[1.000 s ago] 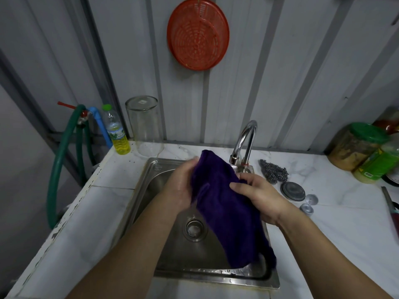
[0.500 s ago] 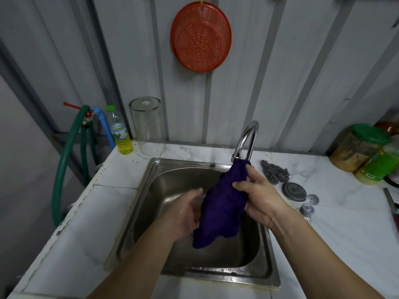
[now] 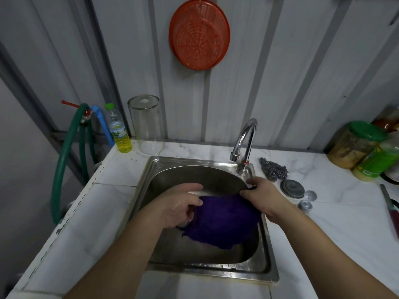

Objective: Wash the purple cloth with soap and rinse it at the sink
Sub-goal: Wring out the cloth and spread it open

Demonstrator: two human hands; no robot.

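The deep purple terry cloth sagged soft, probably wet-heavy, over the stainless steel sink, left hand and right hand each closed on its far edge, seemingly the best hold.

Knife cut off at right edge

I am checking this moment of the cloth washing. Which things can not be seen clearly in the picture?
- Drain: hidden in the head view by the cloth and left hand.
- Soap on the cloth: too fine to tell.
- Water from the tap: none is clearly visible.
- Right hand grip: fingertips are tucked into the cloth at the sink rim.
- Jars at right: cut off by the picture edge.
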